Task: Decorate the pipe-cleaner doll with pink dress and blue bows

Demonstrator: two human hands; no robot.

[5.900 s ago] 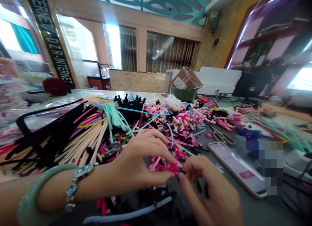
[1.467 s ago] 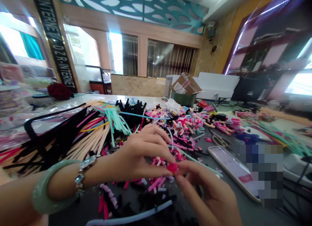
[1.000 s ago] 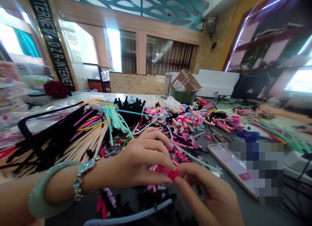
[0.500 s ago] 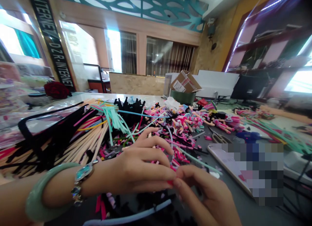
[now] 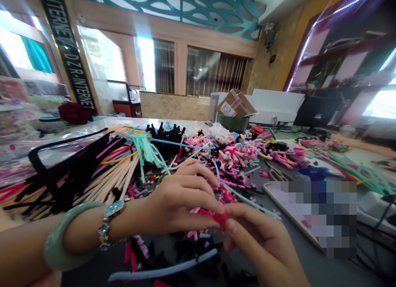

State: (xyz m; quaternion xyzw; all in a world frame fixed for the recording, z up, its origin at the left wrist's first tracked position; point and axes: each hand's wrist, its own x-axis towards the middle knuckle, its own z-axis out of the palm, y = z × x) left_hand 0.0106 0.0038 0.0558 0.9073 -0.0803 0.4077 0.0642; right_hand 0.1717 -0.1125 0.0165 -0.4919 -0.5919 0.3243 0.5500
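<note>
A small red fuzzy piece (image 5: pixel 220 219), seemingly cut pipe cleaner, sits pinched between the fingertips of both hands. My left hand (image 5: pixel 182 200) reaches in from the left, thumb and forefinger closed on one side of it, the other fingers loosely curled. On the opposite side, my right hand (image 5: pixel 260 237) grips it between thumb and forefinger. Below them a pale blue pipe cleaner (image 5: pixel 167 268) lies on the dark table. Pink and black cut bits (image 5: pixel 229 196) are scattered behind the fingers. A jade-green bangle and a jewelled watch circle my left wrist.
At left lie bundles of beige pipe cleaners (image 5: pixel 114 177) and mint ones (image 5: pixel 148 148). Small pink dolls (image 5: pixel 241 152) are heaped behind. To the right are scissors (image 5: pixel 278 174), a blue tool (image 5: pixel 314 172) and a partly blurred-out phone-like slab (image 5: pixel 291 212). A cardboard box (image 5: pixel 236 103) stands farther back.
The right hand has shifted slightly up and left. More of the red piece shows between the fingertips. My left forearm has moved a little to the right.
</note>
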